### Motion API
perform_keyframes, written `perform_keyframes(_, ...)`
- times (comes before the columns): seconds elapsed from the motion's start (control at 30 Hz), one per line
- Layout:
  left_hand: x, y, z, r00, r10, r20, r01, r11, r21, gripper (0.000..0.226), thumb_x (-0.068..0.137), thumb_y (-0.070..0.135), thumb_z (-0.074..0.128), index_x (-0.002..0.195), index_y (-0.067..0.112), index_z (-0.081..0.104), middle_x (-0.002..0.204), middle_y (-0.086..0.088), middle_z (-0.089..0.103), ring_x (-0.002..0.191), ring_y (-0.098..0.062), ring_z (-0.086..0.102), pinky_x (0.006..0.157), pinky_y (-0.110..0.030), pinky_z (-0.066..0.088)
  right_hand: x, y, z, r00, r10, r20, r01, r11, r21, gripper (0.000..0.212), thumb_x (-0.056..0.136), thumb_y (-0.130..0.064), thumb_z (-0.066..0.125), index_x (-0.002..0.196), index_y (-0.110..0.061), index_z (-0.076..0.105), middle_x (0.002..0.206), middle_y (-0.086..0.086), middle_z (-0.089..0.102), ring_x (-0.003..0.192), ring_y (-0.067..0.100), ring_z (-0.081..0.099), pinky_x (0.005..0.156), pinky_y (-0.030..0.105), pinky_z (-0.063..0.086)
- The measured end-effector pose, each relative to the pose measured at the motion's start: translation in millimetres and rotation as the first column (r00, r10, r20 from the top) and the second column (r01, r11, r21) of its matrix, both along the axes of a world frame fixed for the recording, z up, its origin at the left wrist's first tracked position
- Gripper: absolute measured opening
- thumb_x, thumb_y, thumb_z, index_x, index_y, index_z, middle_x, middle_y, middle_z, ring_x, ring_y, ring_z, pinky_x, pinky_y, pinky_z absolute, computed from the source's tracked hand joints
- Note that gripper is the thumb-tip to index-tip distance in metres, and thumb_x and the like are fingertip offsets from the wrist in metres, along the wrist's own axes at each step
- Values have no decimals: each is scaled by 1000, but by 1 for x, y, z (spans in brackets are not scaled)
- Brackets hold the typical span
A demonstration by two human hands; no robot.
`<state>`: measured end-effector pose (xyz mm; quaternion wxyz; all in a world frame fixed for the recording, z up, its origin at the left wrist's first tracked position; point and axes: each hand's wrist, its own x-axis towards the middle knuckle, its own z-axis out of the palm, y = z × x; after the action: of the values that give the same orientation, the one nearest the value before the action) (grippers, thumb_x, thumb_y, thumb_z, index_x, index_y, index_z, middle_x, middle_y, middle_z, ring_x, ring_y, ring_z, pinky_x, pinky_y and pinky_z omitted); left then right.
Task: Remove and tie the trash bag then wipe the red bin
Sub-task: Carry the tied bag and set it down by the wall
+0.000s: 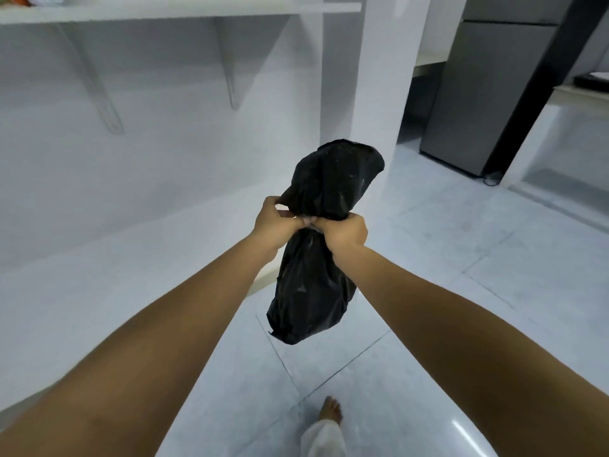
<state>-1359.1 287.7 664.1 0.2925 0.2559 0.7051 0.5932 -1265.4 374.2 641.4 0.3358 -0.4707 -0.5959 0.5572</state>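
A black trash bag [313, 291] hangs in the air in front of me, above the tiled floor. Its full lower part dangles below my hands, and its loose top flares up above them. My left hand [275, 222] pinches the gathered neck from the left. My right hand [344, 230] is clenched around the neck from the right, touching the left hand. The red bin is not in view.
A white wall with a bracketed shelf [164, 9] runs along the left. A white pillar [379, 77] stands behind the bag. A grey fridge [478, 94] stands at the back right, with a cable at its foot. My bare foot [329, 410] is on the tiles below.
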Motion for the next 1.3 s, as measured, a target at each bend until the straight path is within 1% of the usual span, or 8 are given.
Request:
perform_keyframes(0.2, -87, 107, -45, 997, 8, 79, -4, 999, -45, 56, 72, 5, 80, 116, 11, 45, 116, -19, 62, 105, -32, 64, 94, -44, 52, -83, 99, -46, 997, 18, 78, -16, 999, -31, 28, 62, -31, 85, 70, -22, 60, 60, -14, 55, 57, 6, 53, 49, 15, 37)
perform_keyframes(0.33, -135, 173, -85, 992, 33, 118, -24, 997, -79, 53, 74, 0, 75, 116, 12, 45, 117, -17, 62, 103, -31, 64, 93, -44, 53, -125, 160, -80, 987, 60, 151, -52, 997, -59, 38, 66, -34, 84, 92, -10, 70, 77, -4, 64, 72, 17, 57, 68, 26, 46)
perform_keyframes(0.6, -223, 294, -191, 986, -6, 168, 24, 994, -106, 56, 73, 3, 76, 112, 24, 42, 115, -7, 62, 97, -19, 65, 86, -36, 53, -212, 273, -174, 963, 43, 266, -14, 994, -110, 49, 69, -38, 82, 103, -7, 65, 99, 7, 69, 96, 27, 64, 87, 35, 53)
perform_keyframes(0.7, -249, 326, -248, 979, -30, 201, 57, 990, -130, 59, 76, 5, 75, 121, 22, 39, 121, -7, 61, 104, -24, 62, 93, -42, 52, -242, 308, -226, 960, 54, 274, -13, 989, -149, 53, 66, -38, 84, 104, -7, 63, 89, 2, 63, 93, 26, 64, 84, 33, 53)
perform_keyframes(0.9, -302, 370, -381, 981, -31, 191, 73, 973, -219, 77, 82, 6, 65, 145, 18, 23, 133, -6, 59, 118, -27, 57, 102, -49, 45, -299, 356, -360, 944, 38, 327, 26, 982, -189, 61, 62, -41, 86, 107, -8, 63, 95, 4, 66, 96, 28, 63, 81, 30, 50)
perform_keyframes(1.03, -325, 386, -459, 972, -33, 231, 85, 972, -218, 74, 80, 1, 61, 142, 20, 26, 133, -8, 58, 118, -31, 57, 102, -53, 44, -325, 374, -440, 935, 50, 351, 31, 975, -221, 72, 57, -44, 88, 113, -9, 59, 76, -8, 49, 84, 20, 53, 76, 29, 45)
perform_keyframes(1.17, -346, 404, -521, 984, -64, 168, 109, 955, -274, 57, 82, 5, 60, 133, 18, 38, 126, -6, 61, 114, -30, 58, 101, -50, 45, -340, 394, -508, 925, 53, 375, 41, 970, -238, 75, 59, -45, 86, 118, -9, 55, 89, -3, 53, 97, 27, 59, 85, 34, 48)
perform_keyframes(1.3, -358, 421, -554, 990, -129, 60, 141, 933, -331, 40, 86, 10, 61, 124, 14, 52, 113, -6, 62, 108, -25, 60, 99, -42, 48, -343, 410, -550, 927, 41, 373, 42, 977, -211, 50, 72, -29, 80, 113, -5, 63, 93, 6, 65, 97, 31, 64, 79, 31, 50)
